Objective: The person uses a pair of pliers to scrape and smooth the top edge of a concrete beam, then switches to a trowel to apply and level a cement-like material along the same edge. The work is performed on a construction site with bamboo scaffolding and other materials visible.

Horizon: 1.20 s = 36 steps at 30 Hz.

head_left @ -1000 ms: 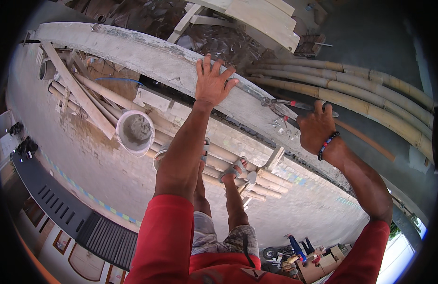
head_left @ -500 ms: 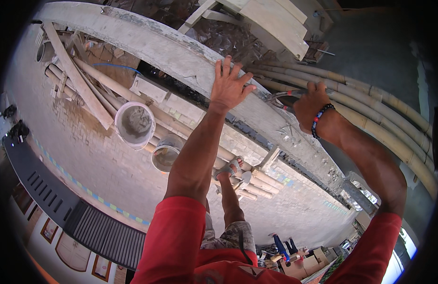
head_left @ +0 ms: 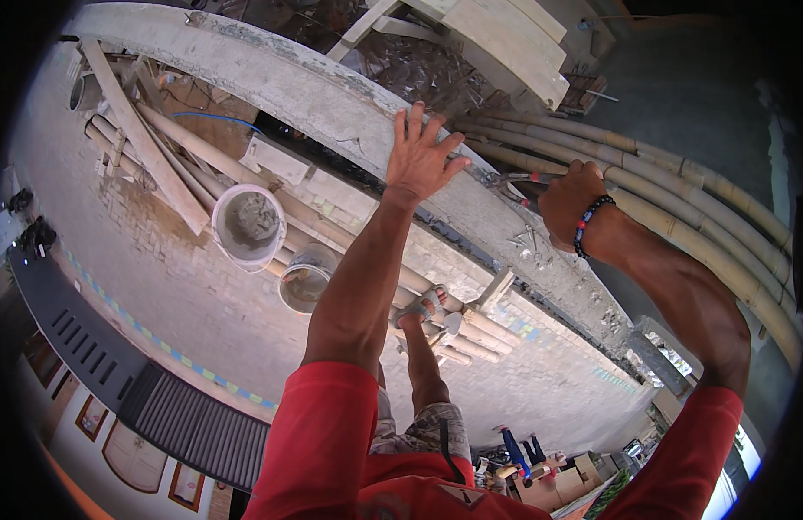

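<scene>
My left hand [head_left: 419, 156] lies with spread fingers on the top of a long concrete beam [head_left: 332, 104]. To its right, my right hand [head_left: 571, 204] is closed around the handles of metal pincers [head_left: 511, 180] with red grips. The jaws of the pincers point left, at the beam's far edge, close to my left fingertips; what they bite on is too small to make out. A dark beaded bracelet [head_left: 584, 227] circles my right wrist. Several nails [head_left: 527, 238] lie loose on the beam, nearer me than the pincers.
Long bamboo poles [head_left: 662, 186] lie beyond the beam at right. Below it, a bucket of wet mortar [head_left: 250, 227] and another bucket [head_left: 304, 286] stand near more bamboo [head_left: 332, 230] and planks [head_left: 146, 139]. My sandalled foot [head_left: 423, 305] rests on poles. People [head_left: 519, 455] are far behind.
My right hand has shifted slightly with the pincers, and their handles look a little closer together. My left hand stays in place on the beam.
</scene>
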{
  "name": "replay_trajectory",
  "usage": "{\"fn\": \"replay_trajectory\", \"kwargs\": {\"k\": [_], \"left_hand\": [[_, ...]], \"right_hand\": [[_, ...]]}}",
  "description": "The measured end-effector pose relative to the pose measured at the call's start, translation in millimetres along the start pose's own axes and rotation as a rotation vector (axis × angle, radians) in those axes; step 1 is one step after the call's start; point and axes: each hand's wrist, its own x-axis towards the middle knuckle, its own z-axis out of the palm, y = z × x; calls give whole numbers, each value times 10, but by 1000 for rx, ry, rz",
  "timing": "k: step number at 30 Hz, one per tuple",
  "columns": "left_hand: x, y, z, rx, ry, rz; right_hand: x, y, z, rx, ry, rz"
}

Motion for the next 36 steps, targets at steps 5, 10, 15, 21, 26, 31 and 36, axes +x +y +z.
{"fn": "replay_trajectory", "kwargs": {"k": [5, 10, 15, 21, 26, 31, 36], "left_hand": [[-10, -3, -11, 13, 7, 1], [-41, -37, -26, 33, 43, 21], [-62, -55, -26, 57, 62, 23], [-42, -55, 14, 49, 74, 19], [-75, -80, -6, 8, 87, 14], [-50, -43, 7, -2, 62, -6], [-58, -65, -15, 10, 37, -28]], "right_hand": [[46, 55, 968, 323, 197, -7], [165, -278, 1494, 610, 412, -12], [72, -94, 1120, 486, 283, -42], [334, 422, 164, 379, -205, -205], [323, 422, -342, 429, -446, -170], [323, 459, -348, 552, -509, -120], [335, 405, 50, 537, -386, -145]]}}
